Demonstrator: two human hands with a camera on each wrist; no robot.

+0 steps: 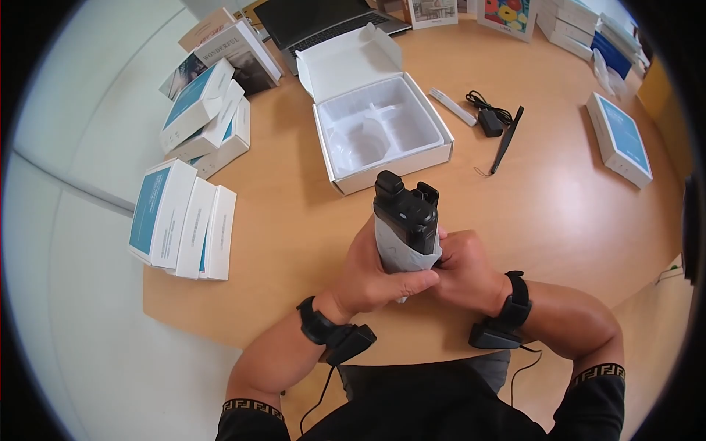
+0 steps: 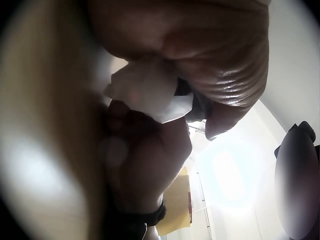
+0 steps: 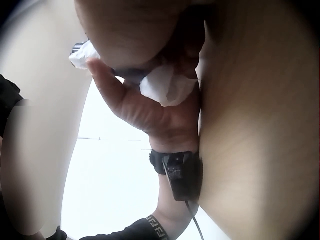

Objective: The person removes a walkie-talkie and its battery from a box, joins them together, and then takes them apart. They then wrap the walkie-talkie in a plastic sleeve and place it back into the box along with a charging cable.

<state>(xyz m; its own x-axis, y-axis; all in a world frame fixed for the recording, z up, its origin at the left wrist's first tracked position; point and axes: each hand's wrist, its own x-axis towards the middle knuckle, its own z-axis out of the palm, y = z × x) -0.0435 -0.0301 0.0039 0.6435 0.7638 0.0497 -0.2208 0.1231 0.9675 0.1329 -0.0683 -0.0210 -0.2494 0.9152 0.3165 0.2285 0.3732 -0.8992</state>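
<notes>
A black walkie-talkie (image 1: 408, 209) stands upright in front of the body, its top with stubby knobs showing. A thin white plastic sleeve (image 1: 401, 250) wraps its lower part. My left hand (image 1: 368, 275) grips the sleeved body from the left, thumb across the front. On the other side my right hand (image 1: 467, 272) is curled against the sleeve's lower right, its fingertips partly hidden. From the left wrist view, crumpled white sleeve (image 2: 150, 92) shows between the two hands. The right wrist view shows the sleeve's loose end (image 3: 167, 86) below the right hand.
An open white box (image 1: 390, 162) with a moulded tray lies ahead. Right of it are a small white carton (image 1: 452, 107), a black charger (image 1: 490, 123) and a thin black stick (image 1: 506, 143). Blue-and-white boxes (image 1: 184, 220) stand left; another (image 1: 619, 140) lies right. A laptop (image 1: 323, 29) sits behind.
</notes>
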